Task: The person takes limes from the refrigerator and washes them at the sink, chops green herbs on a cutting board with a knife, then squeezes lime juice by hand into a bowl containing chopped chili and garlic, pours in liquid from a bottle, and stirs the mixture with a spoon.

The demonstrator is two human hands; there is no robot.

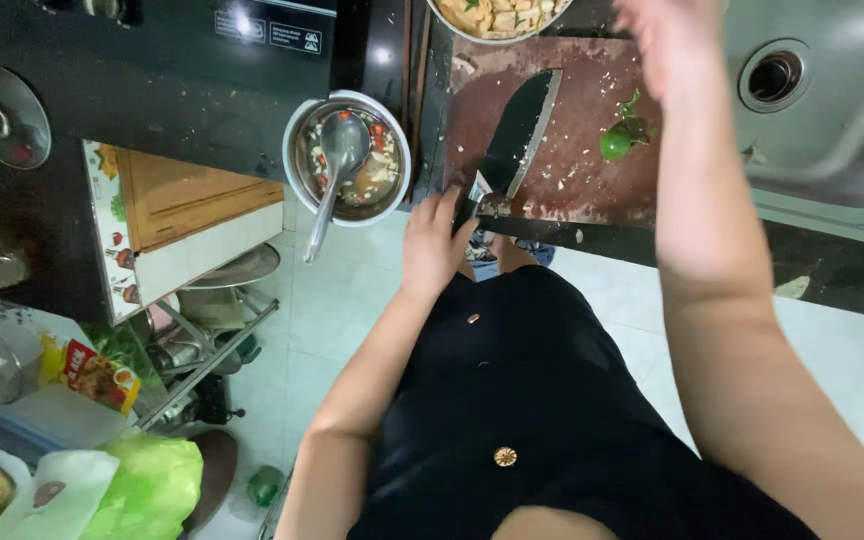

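Fingers of my left hand (434,243) are bent together around the handle end of the cleaver (515,140), at the near edge of the counter, while my right hand (664,40) is lifted above the board, blurred, so I cannot tell if its fingers are spread or closed; it holds nothing that I can see. Going from big to small: the steel sink (832,120) is on the right, the reddish cutting board (592,120) lies in the middle, and the cleaver rests flat on it with its wide dark blade pointing away from me. I judge this blade heavy and stiff, with a sharp edge, so the handle is the only safe place to grip. Beside it stands a metal bowl (297,135) with a spoon (337,160) in it. A small green pepper piece (617,143) lies on the board; it looks light and maybe slippery.
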